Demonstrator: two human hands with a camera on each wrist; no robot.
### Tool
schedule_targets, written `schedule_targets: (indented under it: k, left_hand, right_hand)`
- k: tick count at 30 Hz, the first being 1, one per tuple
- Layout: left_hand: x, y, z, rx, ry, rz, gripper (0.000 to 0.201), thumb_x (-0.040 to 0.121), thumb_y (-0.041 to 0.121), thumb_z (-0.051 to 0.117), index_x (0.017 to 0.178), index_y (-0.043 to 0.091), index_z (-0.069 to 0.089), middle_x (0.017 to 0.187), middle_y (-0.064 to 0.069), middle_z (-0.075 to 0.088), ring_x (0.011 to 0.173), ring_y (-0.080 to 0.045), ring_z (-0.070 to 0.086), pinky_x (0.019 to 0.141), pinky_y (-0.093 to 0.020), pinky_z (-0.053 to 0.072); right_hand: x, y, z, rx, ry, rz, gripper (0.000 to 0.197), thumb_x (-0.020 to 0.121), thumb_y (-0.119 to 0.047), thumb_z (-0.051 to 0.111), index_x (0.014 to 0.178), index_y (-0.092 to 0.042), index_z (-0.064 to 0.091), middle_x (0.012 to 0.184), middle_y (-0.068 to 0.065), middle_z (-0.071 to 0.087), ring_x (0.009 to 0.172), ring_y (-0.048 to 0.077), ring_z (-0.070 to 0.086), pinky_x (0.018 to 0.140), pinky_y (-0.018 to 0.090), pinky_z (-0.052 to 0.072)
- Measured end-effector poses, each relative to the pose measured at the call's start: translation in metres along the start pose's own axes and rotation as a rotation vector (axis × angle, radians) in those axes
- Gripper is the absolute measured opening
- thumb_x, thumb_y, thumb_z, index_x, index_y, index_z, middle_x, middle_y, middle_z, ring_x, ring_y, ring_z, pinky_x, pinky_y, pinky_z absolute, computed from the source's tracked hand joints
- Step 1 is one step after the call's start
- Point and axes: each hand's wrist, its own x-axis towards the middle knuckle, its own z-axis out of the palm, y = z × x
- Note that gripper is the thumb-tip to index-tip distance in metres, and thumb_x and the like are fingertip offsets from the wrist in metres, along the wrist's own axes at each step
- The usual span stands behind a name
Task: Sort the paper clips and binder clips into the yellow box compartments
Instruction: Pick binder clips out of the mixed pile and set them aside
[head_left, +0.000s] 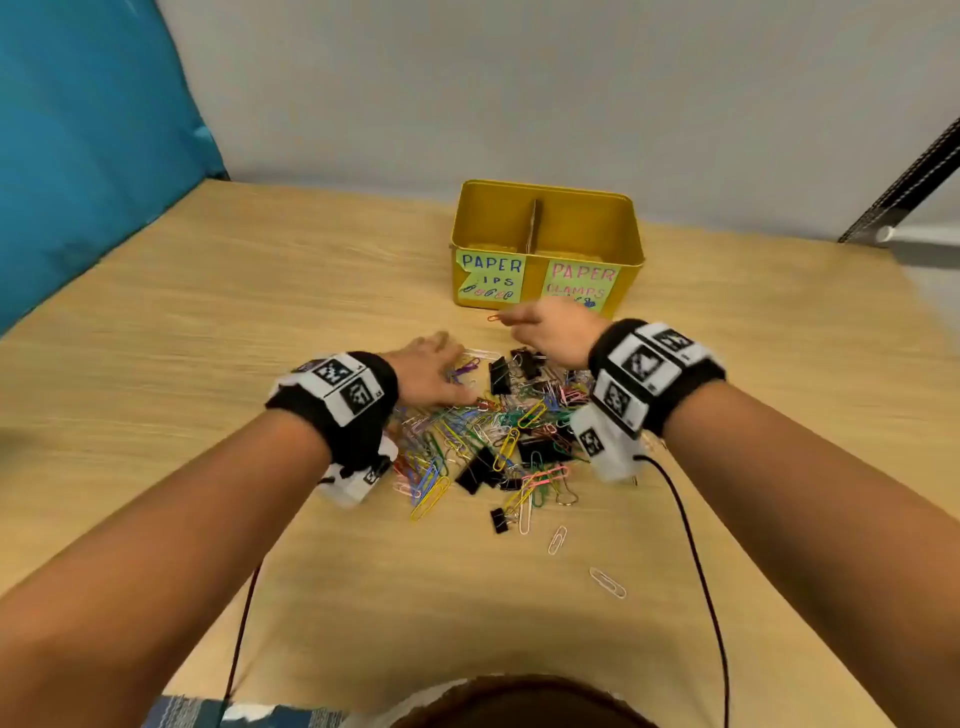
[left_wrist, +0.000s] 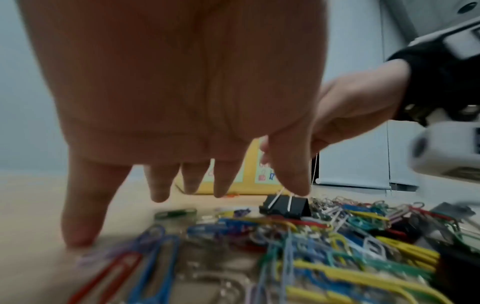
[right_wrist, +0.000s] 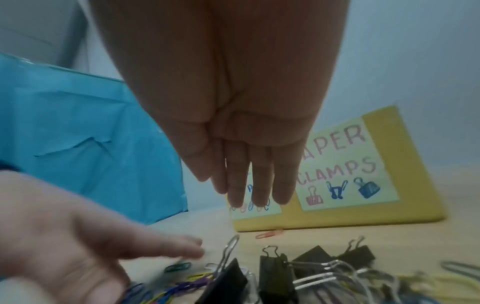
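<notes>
One yellow box (head_left: 545, 244) stands on the tabletop (head_left: 208, 338) at about twelve o'clock from the heap, with one divider making two compartments. Two paper labels are on its front: the left reads "PAPER" above drawn clips, the right "PAPER CLAMPS". What lies inside either compartment cannot be told from these views.

The heap of paper clips (head_left: 483, 436) spreads between the two wrists in many colours, too tangled to count. About eight black binder clips (head_left: 498, 375) are mixed in, though some may be buried. Three pale clips lie apart from the heap toward five o'clock, and one orange clip (head_left: 493, 317) lies alone just in front of the box.

The left hand (head_left: 428, 374) is at nine o'clock of the heap, palm down, fingers spread and straight, holding nothing, its fingertips at the heap's edge. The right hand (head_left: 553, 332) is raised at one o'clock, in front of the right label, fingers straight and pressed together, holding nothing visible.
</notes>
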Motion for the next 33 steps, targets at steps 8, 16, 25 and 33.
schedule_targets:
  k: [8,16,25,33]
  left_hand:
    - [-0.024,-0.017,0.021,-0.094,0.022,0.083,0.088,0.083,0.048,0.059,0.151,0.016,0.012,0.160,-0.007,0.009,0.147,-0.023,0.015,0.120,-0.032,0.017]
    - [-0.045,-0.027,0.040,0.013,0.114,-0.092,0.111,0.049,0.043,0.086,0.142,0.023,0.028,0.130,-0.012,0.033,0.124,-0.031,0.031,0.105,-0.041,0.039]
    - [-0.028,-0.009,0.042,-0.134,0.206,-0.095,0.049,0.086,0.025,0.061,0.127,0.005,0.043,0.122,-0.019,0.051,0.111,-0.034,0.054,0.087,-0.036,0.044]
    - [-0.019,-0.017,0.030,-0.476,0.112,-0.055,0.004,0.092,0.009,0.051,0.089,0.009,0.052,0.080,-0.012,0.054,0.059,-0.025,0.059,0.051,-0.027,0.049]
  right_hand:
    - [0.045,-0.024,0.016,-0.339,-0.182,0.072,0.036,0.096,-0.006,0.034,0.126,0.003,0.054,0.131,0.019,0.057,0.119,0.032,0.055,0.093,0.032,0.046]
    - [0.015,-0.054,0.035,-0.393,-0.265,-0.226,0.040,0.092,-0.009,0.042,0.130,-0.012,0.056,0.131,0.009,0.060,0.118,0.027,0.055,0.095,0.030,0.044]
    - [0.015,-0.046,0.061,-0.409,-0.231,-0.127,0.073,0.071,-0.038,0.077,0.128,-0.007,0.044,0.125,0.016,0.047,0.112,0.033,0.054,0.086,0.038,0.046]
    - [0.015,-0.021,0.043,0.046,-0.273,0.002,0.041,0.084,-0.015,0.066,0.122,-0.007,0.054,0.096,0.008,0.061,0.067,0.017,0.057,0.045,0.022,0.047]
